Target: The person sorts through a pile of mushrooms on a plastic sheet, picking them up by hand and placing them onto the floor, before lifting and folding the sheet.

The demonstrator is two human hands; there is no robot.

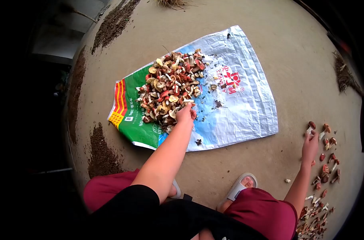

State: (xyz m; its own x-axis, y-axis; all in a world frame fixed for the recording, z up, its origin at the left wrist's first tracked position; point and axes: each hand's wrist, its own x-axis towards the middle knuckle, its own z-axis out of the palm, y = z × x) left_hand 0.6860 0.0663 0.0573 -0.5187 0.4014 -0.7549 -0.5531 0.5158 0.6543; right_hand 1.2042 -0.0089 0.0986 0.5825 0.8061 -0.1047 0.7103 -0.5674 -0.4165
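A heap of mushrooms [166,86] with red, brown and yellowish caps and pale stems lies on a flattened printed sack [246,108]. My left hand [184,114] is at the heap's near right edge, its fingers curled closed. A reddish bit shows by those fingertips, but I cannot tell whether it is held. Far to the right, my right hand [310,147] has its fingers closed around the pale stem of a mushroom [311,125] with a dark reddish-brown cap, over the bare floor.
More mushrooms [325,179] are strewn along the right side, thickest at the bottom right. Dark crumbly debris [103,150] lies along the left. A dry twig bundle [345,74] lies at the right edge. My sandalled foot [246,183] rests in front of the sack.
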